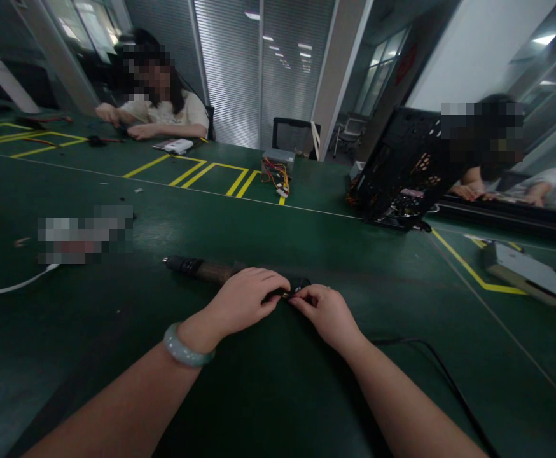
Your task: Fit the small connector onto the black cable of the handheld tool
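A dark electric screwdriver lies across the green table, its silver tip toward the left. My left hand, with a pale green bangle on the wrist, closes over its rear end. Close beside it, my right hand pinches a small black cable plug at that end. A small brassy spot shows between the fingertips of both hands; whether plug and tool are joined I cannot tell. The black cable emerges by my right forearm and curves toward the lower right.
Beyond my hands are a power supply with coloured wires and a black computer case. A grey metal box lies at right, a white cable at left. Two people sit across the green table.
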Demonstrator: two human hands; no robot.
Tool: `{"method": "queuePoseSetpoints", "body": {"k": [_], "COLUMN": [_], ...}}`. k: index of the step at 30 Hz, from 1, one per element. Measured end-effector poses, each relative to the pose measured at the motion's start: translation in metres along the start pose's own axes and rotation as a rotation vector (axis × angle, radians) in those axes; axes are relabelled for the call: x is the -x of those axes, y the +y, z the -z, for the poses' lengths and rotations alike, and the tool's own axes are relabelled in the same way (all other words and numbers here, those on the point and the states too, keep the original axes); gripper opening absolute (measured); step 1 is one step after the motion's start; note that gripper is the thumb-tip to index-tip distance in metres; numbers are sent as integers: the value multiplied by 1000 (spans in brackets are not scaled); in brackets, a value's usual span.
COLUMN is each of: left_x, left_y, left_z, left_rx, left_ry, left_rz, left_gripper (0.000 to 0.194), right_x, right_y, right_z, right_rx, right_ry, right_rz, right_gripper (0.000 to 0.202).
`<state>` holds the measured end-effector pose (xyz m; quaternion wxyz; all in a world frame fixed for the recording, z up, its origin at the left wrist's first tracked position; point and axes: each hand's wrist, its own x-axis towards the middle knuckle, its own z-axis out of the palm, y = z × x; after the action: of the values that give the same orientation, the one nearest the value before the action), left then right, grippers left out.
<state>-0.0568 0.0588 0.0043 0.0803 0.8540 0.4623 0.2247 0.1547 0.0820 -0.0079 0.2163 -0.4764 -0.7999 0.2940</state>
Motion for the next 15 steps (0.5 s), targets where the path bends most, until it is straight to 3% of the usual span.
{"method": "queuePoseSetpoints", "body": {"k": [15], "left_x": [1], "left_y": [1], "left_z": [-2], "left_rx": [-19], "left_ry": [1], "left_rz": [46], "left_gripper": [20], "right_x": [1], "right_y": [1], "right_z": [1], "right_rx": [25], "right_ry": [3], "right_rz": [5], "right_gripper": [12]}}
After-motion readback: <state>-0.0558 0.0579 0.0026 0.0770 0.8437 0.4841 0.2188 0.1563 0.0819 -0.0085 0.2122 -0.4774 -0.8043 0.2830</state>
